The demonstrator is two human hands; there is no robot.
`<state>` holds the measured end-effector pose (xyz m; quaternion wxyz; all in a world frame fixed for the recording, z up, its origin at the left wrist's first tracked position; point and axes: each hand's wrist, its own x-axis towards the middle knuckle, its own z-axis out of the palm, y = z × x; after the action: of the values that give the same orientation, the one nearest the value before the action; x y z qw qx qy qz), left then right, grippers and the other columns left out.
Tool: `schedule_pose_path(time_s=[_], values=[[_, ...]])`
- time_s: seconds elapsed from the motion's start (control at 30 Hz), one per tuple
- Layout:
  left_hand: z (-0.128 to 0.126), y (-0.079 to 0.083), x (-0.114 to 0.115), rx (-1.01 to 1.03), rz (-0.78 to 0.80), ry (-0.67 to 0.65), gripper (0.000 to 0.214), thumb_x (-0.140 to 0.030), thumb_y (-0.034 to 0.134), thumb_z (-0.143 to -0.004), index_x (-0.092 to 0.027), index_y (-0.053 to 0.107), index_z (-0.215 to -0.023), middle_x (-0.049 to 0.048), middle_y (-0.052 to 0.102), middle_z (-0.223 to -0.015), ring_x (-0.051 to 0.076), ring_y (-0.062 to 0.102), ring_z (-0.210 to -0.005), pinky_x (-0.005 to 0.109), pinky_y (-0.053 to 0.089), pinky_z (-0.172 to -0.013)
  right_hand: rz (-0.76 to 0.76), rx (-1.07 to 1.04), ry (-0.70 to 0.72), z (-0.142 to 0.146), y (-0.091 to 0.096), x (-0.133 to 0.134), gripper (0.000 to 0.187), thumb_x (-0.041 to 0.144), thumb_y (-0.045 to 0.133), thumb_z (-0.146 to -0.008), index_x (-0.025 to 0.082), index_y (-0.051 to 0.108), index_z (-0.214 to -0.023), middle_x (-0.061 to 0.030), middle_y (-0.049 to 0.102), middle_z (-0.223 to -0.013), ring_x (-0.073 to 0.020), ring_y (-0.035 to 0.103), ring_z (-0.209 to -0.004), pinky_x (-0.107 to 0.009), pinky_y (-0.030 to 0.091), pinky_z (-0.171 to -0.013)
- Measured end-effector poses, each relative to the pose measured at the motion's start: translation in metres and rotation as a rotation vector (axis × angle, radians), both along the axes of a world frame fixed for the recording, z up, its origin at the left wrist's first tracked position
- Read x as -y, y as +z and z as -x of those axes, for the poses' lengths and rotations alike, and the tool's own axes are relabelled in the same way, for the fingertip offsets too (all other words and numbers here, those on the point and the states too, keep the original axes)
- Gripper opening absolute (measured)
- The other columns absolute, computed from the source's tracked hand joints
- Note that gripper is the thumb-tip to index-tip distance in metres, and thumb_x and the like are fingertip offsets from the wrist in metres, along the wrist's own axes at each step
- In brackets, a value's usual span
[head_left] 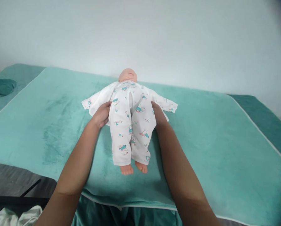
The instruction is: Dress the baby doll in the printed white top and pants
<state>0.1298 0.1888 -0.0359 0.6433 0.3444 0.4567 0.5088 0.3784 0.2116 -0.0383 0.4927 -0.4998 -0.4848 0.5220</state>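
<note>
A baby doll (128, 75) lies on its back, its head toward the wall and its bare feet (126, 169) toward me. It wears a white jacket (102, 94) with the sleeves spread to both sides. White baby trousers (121, 131) with teal and pink cartoon prints cover its legs and reach up over its front; a slit shows between the legs. My left hand (103, 115) is closed at the left side of the trousers, near the hip. On the opposite side my right hand (158, 113) grips the trousers' edge, its fingers mostly hidden behind the cloth.
A teal plush cover (208, 150) with pale piping spreads under the doll over a bed. At the far left is a round hollow (2, 87) in the bed. A white wall (140, 34) stands behind. Pale satiny cloth (20, 217) lies at the lower left.
</note>
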Motion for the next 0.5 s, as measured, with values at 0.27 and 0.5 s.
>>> schedule_pose_path(time_s=[0.27,0.5], values=[[-0.019,0.008,0.013,0.221,0.081,0.005,0.023,-0.014,0.068,-0.08,-0.011,0.075,-0.102,0.0108,0.08,-0.091,0.028,0.076,-0.099,0.042,0.062,-0.095,0.139,-0.305,0.098,0.005,0.0,0.016,0.034,0.048,0.084,-0.062,0.027,0.071,-0.086,-0.0034,0.078,-0.089,-0.031,0.072,-0.105,-0.044,0.06,-0.089],[-0.023,0.004,0.014,0.266,0.059,-0.019,0.016,-0.016,0.069,-0.086,-0.014,0.074,-0.101,0.0072,0.079,-0.088,0.026,0.074,-0.102,0.04,0.059,-0.1,0.199,-0.336,0.101,0.004,0.003,0.016,0.023,0.043,0.081,-0.063,0.033,0.071,-0.081,0.0013,0.075,-0.083,-0.0252,0.073,-0.098,-0.039,0.06,-0.09]])
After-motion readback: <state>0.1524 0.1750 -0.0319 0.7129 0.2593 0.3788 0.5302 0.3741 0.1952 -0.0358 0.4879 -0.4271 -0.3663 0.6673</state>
